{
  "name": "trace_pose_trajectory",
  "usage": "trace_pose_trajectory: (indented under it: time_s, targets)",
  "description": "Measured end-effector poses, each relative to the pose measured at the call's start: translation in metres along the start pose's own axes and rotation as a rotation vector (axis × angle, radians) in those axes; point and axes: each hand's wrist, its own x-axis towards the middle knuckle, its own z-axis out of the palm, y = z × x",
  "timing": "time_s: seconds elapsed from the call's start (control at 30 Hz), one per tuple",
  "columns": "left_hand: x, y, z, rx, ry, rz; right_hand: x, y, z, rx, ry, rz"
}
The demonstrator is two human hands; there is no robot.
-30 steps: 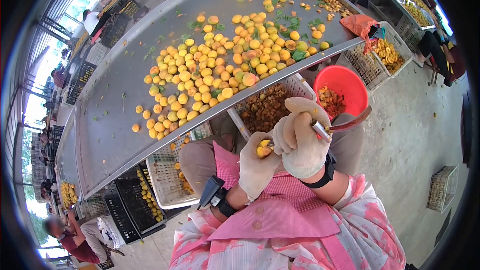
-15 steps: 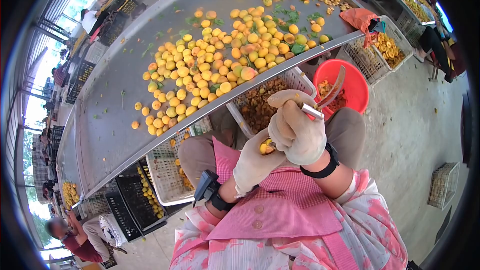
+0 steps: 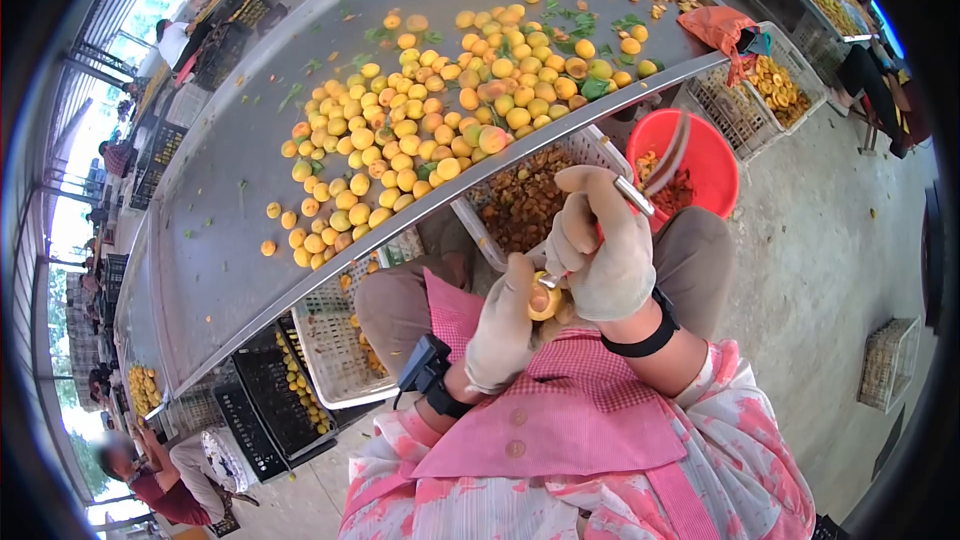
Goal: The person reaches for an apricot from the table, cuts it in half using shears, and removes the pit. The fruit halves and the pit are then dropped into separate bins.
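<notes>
My left hand (image 3: 503, 328), in a pale glove, is closed round an apricot (image 3: 542, 304) whose cut, hollowed side faces up. My right hand (image 3: 612, 265), gloved too, grips a curved knife (image 3: 672, 158); its blade points up and away over the red bowl. A small metal tip (image 3: 549, 280) shows below the right fingers, at the apricot's edge. Whether this tip belongs to the knife is hidden by the hand. Whole apricots (image 3: 430, 120) are heaped on the metal table (image 3: 215, 230) before me.
Beneath the table edge, a white crate (image 3: 487, 240) holds brown pieces. Beside it sits a red bowl (image 3: 712, 165) with cut fruit. A slatted crate (image 3: 320, 340) stands lower left, a crate of halves (image 3: 735, 125) at right. Another person (image 3: 165, 485) sits far left.
My right hand has turned and its fingers have lifted, swinging the knife slightly upward. The apricot in my left hand now shows its cut face, with the metal tip against it.
</notes>
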Motion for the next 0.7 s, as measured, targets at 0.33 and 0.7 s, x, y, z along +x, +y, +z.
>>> trace_pose_trajectory:
  time_s: [0.33,0.7]
  targets:
    - [-0.002,-0.025,0.001,0.885,0.168,0.666,-0.006,0.005,-0.008,-0.014,-0.214,0.107]
    - [-0.009,-0.005,-0.007,0.559,-0.175,0.356,-0.022,0.006,-0.012,-0.187,-0.379,-0.02]
